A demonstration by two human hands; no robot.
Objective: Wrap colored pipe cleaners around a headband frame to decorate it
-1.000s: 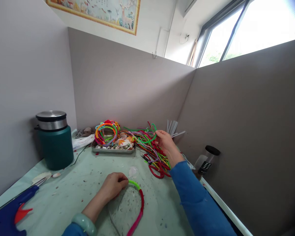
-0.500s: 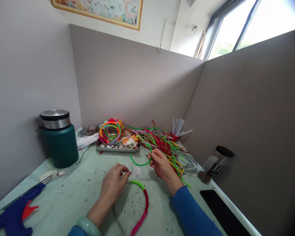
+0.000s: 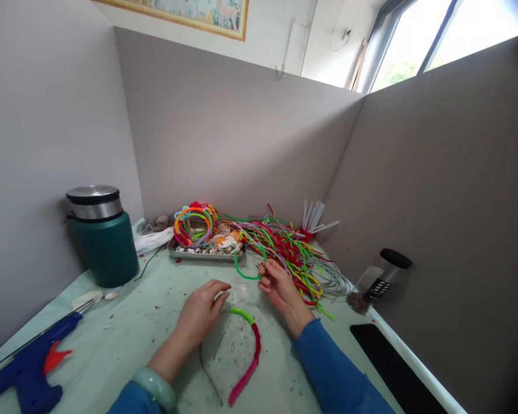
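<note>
My right hand (image 3: 280, 293) pinches a green pipe cleaner (image 3: 242, 275), which curves out to the left in an open loop. Small dark tips (image 3: 258, 265) show beside those fingertips; what they belong to is hidden. My left hand (image 3: 202, 310) hovers over the table, thumb and index finger apart, nothing visible between them. Below and between the hands is a headband (image 3: 257, 351), its thin grey hoop wrapped in light green, red and pink on the right side. The left side of the hoop is bare, and my left hand hides part of it.
A metal tray (image 3: 207, 257) at the back holds colourful wrapped rings (image 3: 195, 225) and small cutouts. Beside it spreads a heap of pipe cleaners (image 3: 280, 236). A green flask (image 3: 106, 247) and a blue glue gun (image 3: 34, 362) stand left; a clear jar (image 3: 377, 282) and black strip (image 3: 388, 368) lie right.
The green pipe cleaner has turned in my right hand, its free end now pointing more upward. My left thumb and index finger have parted slightly. The whole view has shifted a little.
</note>
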